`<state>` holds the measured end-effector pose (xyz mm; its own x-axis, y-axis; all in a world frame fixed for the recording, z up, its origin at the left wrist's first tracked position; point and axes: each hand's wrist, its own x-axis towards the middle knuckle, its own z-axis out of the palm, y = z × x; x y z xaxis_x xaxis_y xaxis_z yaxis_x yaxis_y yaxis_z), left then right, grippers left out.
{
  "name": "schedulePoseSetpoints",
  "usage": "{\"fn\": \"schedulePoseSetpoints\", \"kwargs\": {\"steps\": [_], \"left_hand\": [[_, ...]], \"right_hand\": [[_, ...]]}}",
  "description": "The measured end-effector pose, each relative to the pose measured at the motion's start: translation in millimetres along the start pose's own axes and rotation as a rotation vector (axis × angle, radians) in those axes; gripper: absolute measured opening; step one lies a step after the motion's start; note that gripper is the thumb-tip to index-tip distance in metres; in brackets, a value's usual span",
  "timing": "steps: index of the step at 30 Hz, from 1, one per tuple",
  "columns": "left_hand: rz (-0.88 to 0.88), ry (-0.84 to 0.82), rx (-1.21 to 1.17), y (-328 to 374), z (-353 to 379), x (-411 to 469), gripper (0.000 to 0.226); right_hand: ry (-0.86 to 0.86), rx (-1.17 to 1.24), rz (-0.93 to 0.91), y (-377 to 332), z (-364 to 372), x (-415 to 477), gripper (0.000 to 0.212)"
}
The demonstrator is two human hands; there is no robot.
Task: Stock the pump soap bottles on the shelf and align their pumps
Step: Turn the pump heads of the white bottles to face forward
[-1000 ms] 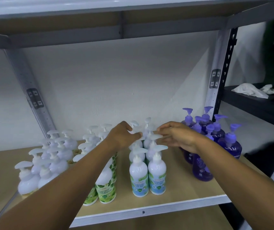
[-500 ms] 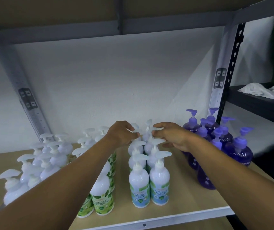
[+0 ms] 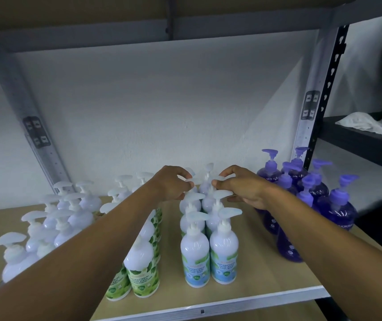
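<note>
At mid-frame, the fingers (image 3: 180, 173) of the left hand (image 3: 173, 185) are clamped on a white pump head (image 3: 191, 180). The right hand (image 3: 243, 188) pinches the neighbouring pump head (image 3: 226, 178) in the same way. Both pumps top the rear of the blue-label bottles (image 3: 194, 258), which stand upright in two files at centre of the shelf (image 3: 266, 276). Green-label bottles (image 3: 142, 269) stand just left, partly behind the left forearm. White round bottles (image 3: 46, 223) occupy lower left and purple bottles (image 3: 338, 209) the right. A white cloth (image 3: 365, 122) lies on the dark shelf (image 3: 359, 144), upper right.
</note>
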<state>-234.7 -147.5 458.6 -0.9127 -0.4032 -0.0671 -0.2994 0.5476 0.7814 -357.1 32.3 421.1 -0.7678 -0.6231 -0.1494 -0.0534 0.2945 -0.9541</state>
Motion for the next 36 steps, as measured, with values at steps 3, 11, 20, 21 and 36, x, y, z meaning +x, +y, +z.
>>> {"fn": "schedulePoseSetpoints", "kwargs": {"steps": [3,11,20,21,36], "left_hand": [[0.000,-0.004,-0.003,0,0,-1,0.024],[-0.014,-0.007,-0.015,0,-3,-2,0.026],[-0.014,0.093,-0.095,2,-25,26,0.029],[-0.010,0.062,-0.091,0,-25,29,0.031],[0.041,-0.037,-0.060,-14,-8,53,0.031]], "right_hand": [[0.002,0.002,0.005,-1,0,-1,0.036],[-0.025,0.014,0.017,-6,-1,-3,0.034],[0.050,0.034,0.017,-17,-13,21,0.032],[0.041,0.043,0.028,-17,-12,26,0.037],[-0.057,0.057,0.001,-13,-5,43,0.030]]}}
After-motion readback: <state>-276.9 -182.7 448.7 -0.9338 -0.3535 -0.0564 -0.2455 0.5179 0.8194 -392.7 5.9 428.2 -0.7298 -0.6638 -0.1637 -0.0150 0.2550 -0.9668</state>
